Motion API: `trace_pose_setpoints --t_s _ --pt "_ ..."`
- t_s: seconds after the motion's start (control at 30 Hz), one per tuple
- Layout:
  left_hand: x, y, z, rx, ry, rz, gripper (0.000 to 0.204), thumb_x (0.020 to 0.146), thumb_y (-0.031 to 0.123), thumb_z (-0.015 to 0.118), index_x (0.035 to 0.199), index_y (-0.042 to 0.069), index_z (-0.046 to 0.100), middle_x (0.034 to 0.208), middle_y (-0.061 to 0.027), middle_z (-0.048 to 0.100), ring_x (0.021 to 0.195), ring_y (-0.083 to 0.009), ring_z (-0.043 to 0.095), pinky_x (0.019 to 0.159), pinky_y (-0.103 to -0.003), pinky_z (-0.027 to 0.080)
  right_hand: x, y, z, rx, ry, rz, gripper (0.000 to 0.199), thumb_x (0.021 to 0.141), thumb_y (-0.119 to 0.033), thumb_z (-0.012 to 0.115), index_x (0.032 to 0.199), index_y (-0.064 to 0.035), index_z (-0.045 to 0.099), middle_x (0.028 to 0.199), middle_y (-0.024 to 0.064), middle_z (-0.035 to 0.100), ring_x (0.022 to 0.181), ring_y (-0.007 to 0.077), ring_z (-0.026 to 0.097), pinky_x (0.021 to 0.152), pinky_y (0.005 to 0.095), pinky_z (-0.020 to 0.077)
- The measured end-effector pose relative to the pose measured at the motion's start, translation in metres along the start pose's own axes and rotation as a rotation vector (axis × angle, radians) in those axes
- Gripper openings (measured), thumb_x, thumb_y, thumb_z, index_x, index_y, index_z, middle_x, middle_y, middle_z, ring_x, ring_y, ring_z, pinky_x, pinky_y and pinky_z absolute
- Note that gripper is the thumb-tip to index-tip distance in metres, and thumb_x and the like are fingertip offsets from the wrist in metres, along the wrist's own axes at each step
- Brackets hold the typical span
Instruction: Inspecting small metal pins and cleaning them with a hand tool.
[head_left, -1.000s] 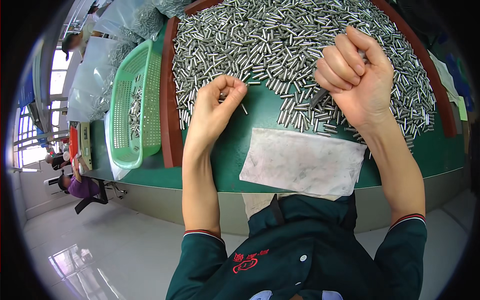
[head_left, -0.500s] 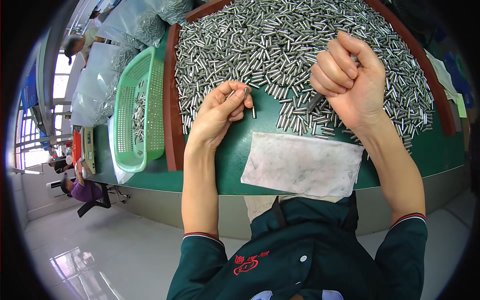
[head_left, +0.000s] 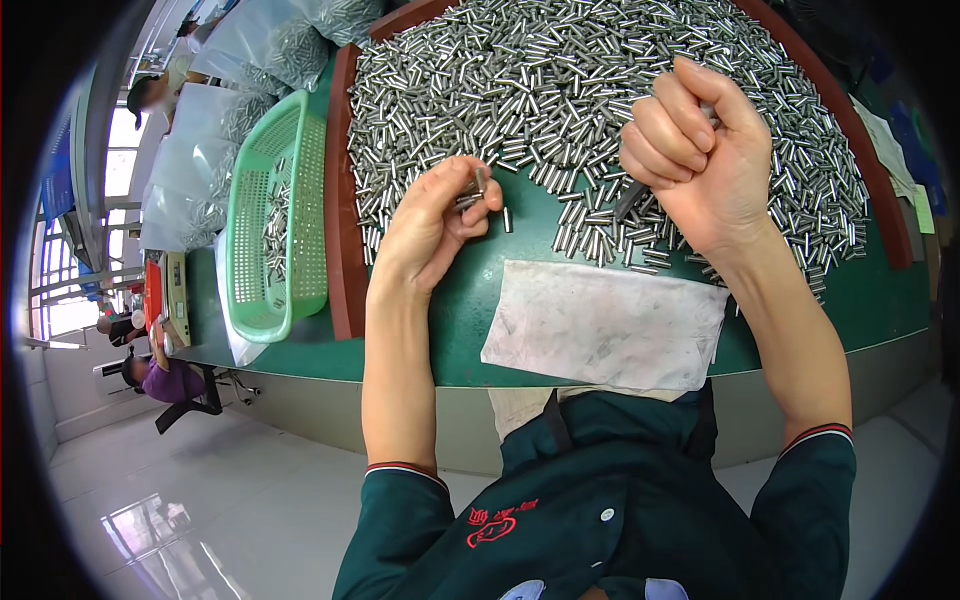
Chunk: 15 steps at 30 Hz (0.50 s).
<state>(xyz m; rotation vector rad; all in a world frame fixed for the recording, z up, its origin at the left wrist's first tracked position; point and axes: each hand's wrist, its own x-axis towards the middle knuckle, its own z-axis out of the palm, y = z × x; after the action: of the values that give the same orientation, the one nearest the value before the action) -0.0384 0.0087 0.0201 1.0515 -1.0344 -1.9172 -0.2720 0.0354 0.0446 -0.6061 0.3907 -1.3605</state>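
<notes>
At frame centre, left hand (head_left: 432,222) pinched steel pins (head_left: 472,188), axes pointing up-frame; right hand (head_left: 700,150) fisted, contents unseen.

A glossy pale tiled floor (head_left: 180,500) reflects daylight from bright windows (head_left: 60,300) at left; the green-topped surface (head_left: 860,310) has a brown raised rim.

A few short silver metal pins (head_left: 472,188) sit pinched in the fingertips of the left hand (head_left: 432,225), held just above the green table top (head_left: 520,250) — slim, shiny cylinders lying close together, roughly parallel. One single pin (head_left: 507,219) lies loose on the green just beside that hand. The right hand (head_left: 700,150) is curled in a fist above the near edge of the big heap of pins (head_left: 560,80) — what it grips cannot be told.
</notes>
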Motion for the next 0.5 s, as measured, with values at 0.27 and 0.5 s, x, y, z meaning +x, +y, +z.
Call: trace_pose_setpoints --t_s 0.27,0.5 --pt "-0.012 0.009 -0.004 1.1 0.093 0.233 0.011 0.083 0.007 0.056 0.09 -0.001 0.056 0.066 -0.0045 0.055 0.054 -0.012 0.047 0.053 -0.025 0.04 0.0 -0.001 0.001 0.01 -0.058 -0.006 0.046 0.093 -0.026 0.032 0.049 -0.015 0.027 0.042 -0.0043 0.023 0.039 0.0076 0.017 0.04 0.0235 0.0179" --pt "-0.019 0.011 0.0 1.232 -0.03 0.231 0.019 0.077 0.005 0.058 0.095 0.003 0.057 0.063 -0.009 0.054 0.055 -0.0171 0.051 0.059 -0.03 0.044 0.0 -0.001 0.004 0.009 -0.039 -0.012 0.045 0.093 -0.025 0.032 0.049 -0.0151 0.027 0.042 -0.0044 0.023 0.039 0.0075 0.017 0.04 0.0235 0.0179"
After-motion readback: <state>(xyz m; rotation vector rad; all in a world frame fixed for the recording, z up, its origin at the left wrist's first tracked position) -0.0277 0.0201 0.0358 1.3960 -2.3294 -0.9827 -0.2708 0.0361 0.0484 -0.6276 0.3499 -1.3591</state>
